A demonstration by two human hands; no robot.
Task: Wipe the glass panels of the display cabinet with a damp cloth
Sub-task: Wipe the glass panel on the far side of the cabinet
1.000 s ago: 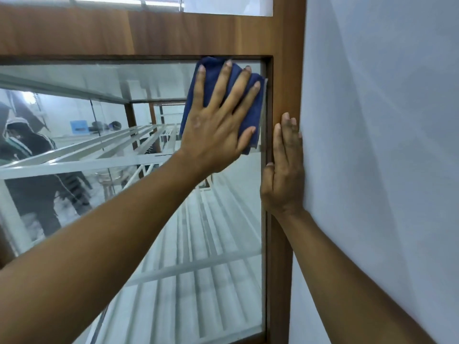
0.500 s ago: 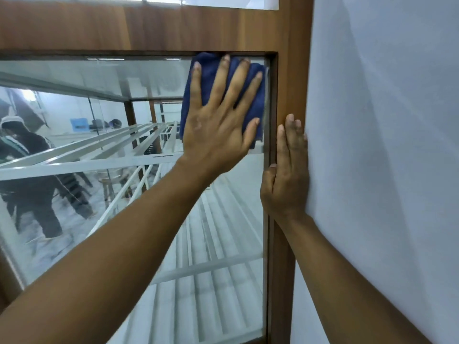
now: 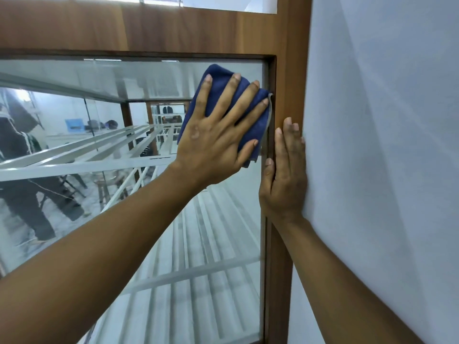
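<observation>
A: Item one, location?
B: Blue cloth [image 3: 219, 73], pressed flat against the glass panel [image 3: 99, 78] near its upper right corner, edge touching the wooden frame [image 3: 290, 58].
A: Fingers?
B: Left hand [image 3: 211, 142]: fingers [image 3: 246, 100] spread, cloth lying beneath them. Right hand [image 3: 283, 175]: fingers straight, held together, laid on the frame beside the white wall [image 3: 385, 145].

Cloth [image 3: 219, 79] lies flat on the glass panel [image 3: 228, 219] near its upper right corner, under the spread left hand [image 3: 213, 145], its right edge touching the frame upright [image 3: 290, 70] and the top rail [image 3: 124, 28] above it. Right hand [image 3: 283, 184] rests flat on the upright, just right of the cloth and lower, with the wall [image 3: 385, 145] at its right. Slatted shelves [image 3: 188, 271] lie behind the glass.
</observation>
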